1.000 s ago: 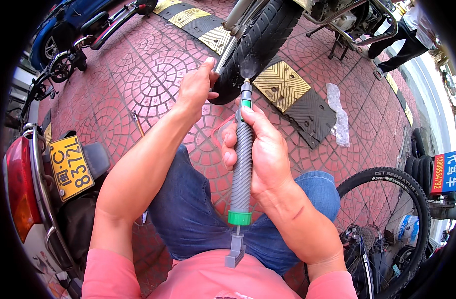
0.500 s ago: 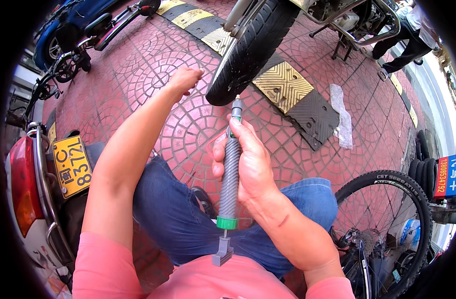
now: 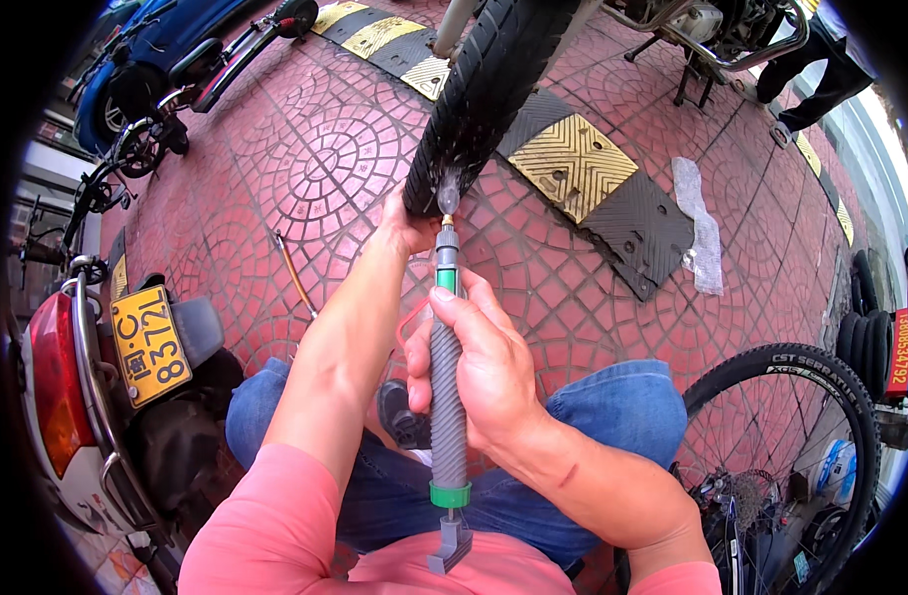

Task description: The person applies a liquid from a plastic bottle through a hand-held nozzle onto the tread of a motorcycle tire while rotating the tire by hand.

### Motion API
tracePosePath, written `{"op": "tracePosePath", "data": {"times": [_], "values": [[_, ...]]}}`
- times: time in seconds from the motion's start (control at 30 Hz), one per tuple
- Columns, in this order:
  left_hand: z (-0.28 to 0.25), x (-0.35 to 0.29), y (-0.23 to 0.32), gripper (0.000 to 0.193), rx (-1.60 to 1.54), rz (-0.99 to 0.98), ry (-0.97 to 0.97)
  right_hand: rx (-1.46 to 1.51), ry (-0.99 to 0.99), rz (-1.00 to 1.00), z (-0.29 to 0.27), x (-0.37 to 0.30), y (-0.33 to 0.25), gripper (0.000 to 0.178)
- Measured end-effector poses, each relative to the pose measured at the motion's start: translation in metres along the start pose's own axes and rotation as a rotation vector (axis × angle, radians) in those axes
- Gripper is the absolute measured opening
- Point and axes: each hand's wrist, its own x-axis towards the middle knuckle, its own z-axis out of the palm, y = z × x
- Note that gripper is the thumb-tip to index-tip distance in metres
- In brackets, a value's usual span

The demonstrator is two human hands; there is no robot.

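My right hand (image 3: pixel 484 362) is wrapped around a grey hand-pump sprayer (image 3: pixel 448 412) with a ribbed barrel and green collars. Its brass-tipped nozzle points forward at the black tread of a motorcycle tire (image 3: pixel 484 94). A white burst of spray (image 3: pixel 449 190) shows between the nozzle and the rubber. My left hand (image 3: pixel 406 230) grips the lower left side of that tire, just beside the nozzle; part of its fingers is hidden. The sprayer's grey pump handle (image 3: pixel 450 547) hangs toward my shirt, with a short length of rod showing.
Beyond the tire runs a black and yellow speed bump (image 3: pixel 578 169), with a crumpled clear plastic strip (image 3: pixel 699 228) beside it. A scooter (image 3: pixel 62 367) stands left, a bicycle wheel (image 3: pixel 860 436) right. A thin rod (image 3: pixel 295 276) lies on the red paving. A person (image 3: pixel 816 74) stands far right.
My left hand has come from the open air to the tire's side. The sprayer has shifted slightly left and down, and spray now hits the tread. The rod on the paving has come into sight.
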Motion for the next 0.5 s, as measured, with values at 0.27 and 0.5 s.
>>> {"op": "tracePosePath", "data": {"times": [0.27, 0.5], "values": [[0.036, -0.037, -0.003, 0.046, 0.005, -0.032, 0.073, -0.081, 0.062, 0.004, -0.021, 0.017, 0.013, 0.043], [0.081, -0.098, -0.004, 0.052, 0.04, -0.05, 0.085, -0.124, 0.124, 0.053, -0.039, 0.039, 0.029, 0.045]]}}
